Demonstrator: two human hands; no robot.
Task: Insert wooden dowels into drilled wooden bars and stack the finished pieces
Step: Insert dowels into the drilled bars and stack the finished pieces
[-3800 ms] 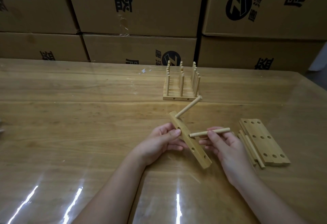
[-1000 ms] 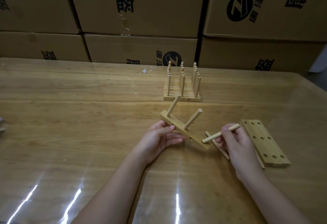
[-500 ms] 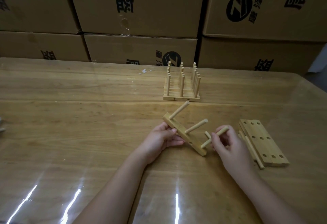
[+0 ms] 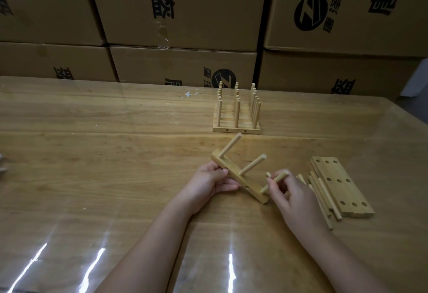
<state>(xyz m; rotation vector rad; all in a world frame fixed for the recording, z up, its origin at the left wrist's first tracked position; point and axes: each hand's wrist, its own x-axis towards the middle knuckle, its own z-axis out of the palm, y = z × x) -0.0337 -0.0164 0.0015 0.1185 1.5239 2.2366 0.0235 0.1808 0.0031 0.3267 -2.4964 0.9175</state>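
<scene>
I read dim, warm, even lighting. The glossy counter (image 4: 92, 165) returns three white glare streaks (image 4: 230, 269) near its near edge, indicating overhead sources. Shadows are soft. Wide-angle distortion bows the counter's far edge; detail is slightly soft.

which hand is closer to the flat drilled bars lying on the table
Right. The right hand sits just left of the flat bars, pinching a dowel; the left hand is farther left, gripping the held bar.

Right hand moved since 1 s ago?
Yes. The right hand shifted left, away from the flat drilled bars, toward the bar the left hand holds; its dowel now meets that bar's near end.
</scene>
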